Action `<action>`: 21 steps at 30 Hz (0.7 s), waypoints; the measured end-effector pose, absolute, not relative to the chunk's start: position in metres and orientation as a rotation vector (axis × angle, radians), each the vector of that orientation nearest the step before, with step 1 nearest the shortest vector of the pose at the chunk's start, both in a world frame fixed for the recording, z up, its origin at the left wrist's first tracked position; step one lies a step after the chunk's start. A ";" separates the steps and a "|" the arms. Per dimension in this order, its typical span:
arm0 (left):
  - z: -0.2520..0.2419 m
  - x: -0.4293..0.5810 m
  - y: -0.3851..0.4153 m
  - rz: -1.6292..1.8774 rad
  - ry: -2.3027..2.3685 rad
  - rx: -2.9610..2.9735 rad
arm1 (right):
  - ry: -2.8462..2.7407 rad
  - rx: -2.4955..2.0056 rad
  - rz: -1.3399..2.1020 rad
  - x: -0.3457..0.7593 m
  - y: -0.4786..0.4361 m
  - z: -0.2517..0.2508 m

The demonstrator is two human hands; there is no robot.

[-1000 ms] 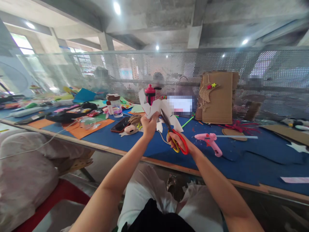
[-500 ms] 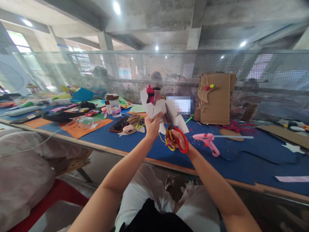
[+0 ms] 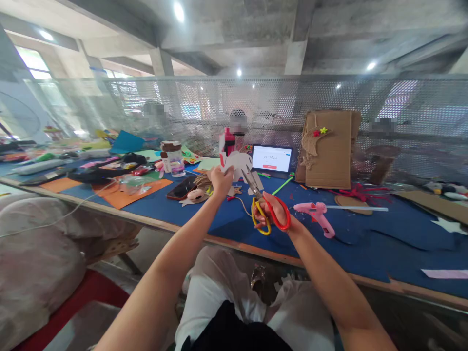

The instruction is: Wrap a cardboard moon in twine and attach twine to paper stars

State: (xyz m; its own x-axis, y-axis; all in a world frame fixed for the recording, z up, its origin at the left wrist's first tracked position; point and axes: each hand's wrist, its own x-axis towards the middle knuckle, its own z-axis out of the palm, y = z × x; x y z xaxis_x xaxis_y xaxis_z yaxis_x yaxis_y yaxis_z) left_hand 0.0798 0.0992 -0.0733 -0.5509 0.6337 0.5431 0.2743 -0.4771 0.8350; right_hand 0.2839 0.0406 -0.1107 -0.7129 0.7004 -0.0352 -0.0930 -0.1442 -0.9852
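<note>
— Left hand [image 3: 222, 181]?

— Closed around a white paper cut-out [image 3: 237, 163], thumb and fingers pinching it. Lifted above the blue table [image 3: 365, 243], away from the clutter below.

— Right hand [image 3: 272, 212]?

— Curled through the red and yellow handles of scissors [image 3: 253, 186]. Blades parted, tips just beside the paper, within easy cutting reach.

— Anything close by?

— To the right, a pink glue gun [image 3: 316, 217] lying on its side, within reach. Farther away, a cardboard panel [image 3: 329, 148] propped upright and a lit tablet [image 3: 271, 158].
</note>
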 end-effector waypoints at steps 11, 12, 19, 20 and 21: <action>-0.080 0.076 0.081 2.065 1.313 1.553 | -1.759 -0.819 1.875 0.295 0.048 -0.109; -0.080 0.075 0.080 2.068 1.293 1.526 | -1.780 -0.803 1.859 0.295 0.046 -0.108; -0.083 0.080 0.073 2.069 1.128 1.431 | -1.817 -0.684 1.818 0.293 0.038 -0.103; -0.083 0.083 0.071 2.070 1.092 1.398 | -1.816 -0.660 1.808 0.292 0.038 -0.104; -0.081 0.085 0.070 2.067 1.061 1.366 | -1.811 -0.636 1.796 0.292 0.038 -0.105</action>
